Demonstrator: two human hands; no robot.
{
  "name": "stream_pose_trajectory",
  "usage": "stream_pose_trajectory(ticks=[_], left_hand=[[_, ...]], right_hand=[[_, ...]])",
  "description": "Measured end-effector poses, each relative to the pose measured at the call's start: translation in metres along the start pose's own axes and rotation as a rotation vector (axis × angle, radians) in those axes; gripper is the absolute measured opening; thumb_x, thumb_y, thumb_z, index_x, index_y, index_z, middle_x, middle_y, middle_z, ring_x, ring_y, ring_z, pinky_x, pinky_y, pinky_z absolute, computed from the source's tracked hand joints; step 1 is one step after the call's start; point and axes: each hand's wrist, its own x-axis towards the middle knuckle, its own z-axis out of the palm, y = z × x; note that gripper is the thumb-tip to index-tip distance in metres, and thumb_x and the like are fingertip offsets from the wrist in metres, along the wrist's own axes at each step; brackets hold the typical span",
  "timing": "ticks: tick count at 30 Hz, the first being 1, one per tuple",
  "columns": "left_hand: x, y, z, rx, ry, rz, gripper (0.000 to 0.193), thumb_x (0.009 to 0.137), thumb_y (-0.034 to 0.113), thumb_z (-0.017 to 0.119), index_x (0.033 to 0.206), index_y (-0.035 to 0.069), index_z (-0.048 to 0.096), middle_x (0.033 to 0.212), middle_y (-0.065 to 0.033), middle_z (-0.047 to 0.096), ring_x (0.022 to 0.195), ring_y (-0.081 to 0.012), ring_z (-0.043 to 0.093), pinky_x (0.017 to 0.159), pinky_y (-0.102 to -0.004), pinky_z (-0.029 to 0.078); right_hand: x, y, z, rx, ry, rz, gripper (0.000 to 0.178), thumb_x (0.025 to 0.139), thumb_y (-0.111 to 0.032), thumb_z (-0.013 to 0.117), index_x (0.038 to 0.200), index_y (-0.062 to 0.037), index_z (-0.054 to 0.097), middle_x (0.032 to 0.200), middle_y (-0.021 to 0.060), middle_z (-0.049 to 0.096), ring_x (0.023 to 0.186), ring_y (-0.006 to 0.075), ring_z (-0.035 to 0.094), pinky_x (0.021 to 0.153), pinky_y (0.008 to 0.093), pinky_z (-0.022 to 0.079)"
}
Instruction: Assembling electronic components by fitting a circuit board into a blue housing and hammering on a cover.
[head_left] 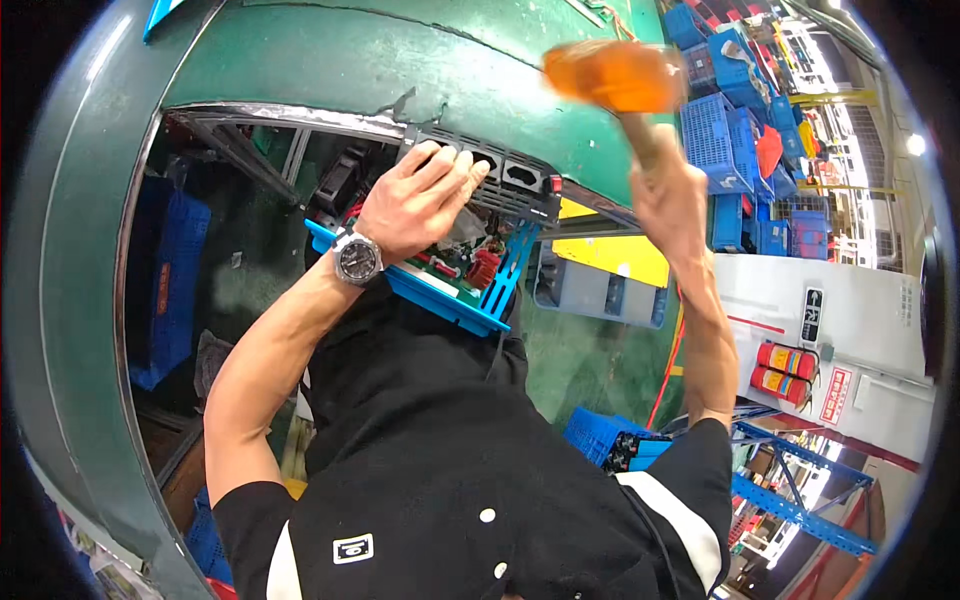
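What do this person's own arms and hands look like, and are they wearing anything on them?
The left hand and right hand are both ungloved. A round watch with a dark face and silvery case sits on the left wrist; no watch shows on the right. Short black sleeves leave the forearms bare, with white strips beside them.

A lamp [916,145] glares at two o'clock, the orange mallet [615,77] motion-blurs at one, and fisheye curvature bends outer edges.
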Motion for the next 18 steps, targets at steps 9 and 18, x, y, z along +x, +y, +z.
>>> stream_pose_trajectory(ticks=[9, 18], left_hand=[[0.004, 0.002, -0.003, 0.000, 0.004, 0.002, 0.051, 0.076, 0.012, 0.064, 0.124, -0.005, 0.067, 0.113, -0.0122, 0.066, 0.107, -0.0257, 0.063, 0.098, -0.0413, 0.051], [0.000, -0.001, -0.003, 0.002, -0.007, -0.017, 0.049, 0.078, 0.013, 0.062, 0.124, -0.004, 0.068, 0.113, -0.0142, 0.068, 0.106, -0.0276, 0.064, 0.100, -0.0438, 0.050]], right_hand=[[-0.009, 0.005, -0.004, 0.051, 0.121, -0.001, 0.031, 0.091, -0.002, 0.058, 0.121, -0.0074, 0.061, 0.086, 0.0294, 0.062, 0.083, 0.0472, 0.067, 0.067, 0.0430, 0.055], [-0.020, 0.023, -0.002, 0.053, 0.225, 0.011, 0.039, 0.085, 0.005, 0.059, 0.123, -0.0071, 0.061, 0.080, 0.0259, 0.065, 0.072, 0.0406, 0.069, 0.063, 0.0451, 0.054]])
